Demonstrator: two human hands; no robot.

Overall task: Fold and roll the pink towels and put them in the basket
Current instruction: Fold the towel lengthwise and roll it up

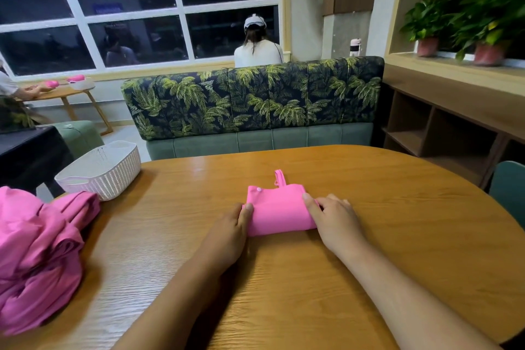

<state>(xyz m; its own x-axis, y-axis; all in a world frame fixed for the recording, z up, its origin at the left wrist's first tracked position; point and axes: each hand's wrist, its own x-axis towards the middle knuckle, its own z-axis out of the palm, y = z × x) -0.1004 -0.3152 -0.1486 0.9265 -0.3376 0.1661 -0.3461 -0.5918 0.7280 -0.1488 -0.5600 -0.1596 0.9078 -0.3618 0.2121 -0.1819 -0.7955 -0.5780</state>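
Head cam, only angle there is: the folded towel [277, 213] sits pretty much in the middle of the wooden surface [383, 207], a small pink rectangle with its near edge rounded over like a roll. A little hanging loop [279, 177] sticks out from its far edge, and there's a white snap button [258, 189] at its far left corner. The left grip [227, 233] is up against the towel's left end with the thumb laid on top of the cloth; the other fingers are tucked out of sight, so it looks like a pinch on that edge. The right grip [335, 221] has the right end, thumb pressed down on top, fingers curled in beside it with a bit of pink showing between them. Both forearms rest on the wood on the near side of the towel. Well off to the towel's left there's a loose heap of pink towels [37, 258] hanging over the edge, and just beyond that heap, far left of the towel, stands the white woven basket [105, 170], upright, with nothing pink showing inside it. Past the towel is a palm-print sofa [255, 96] with a person [257, 45] sitting behind it, back turned.
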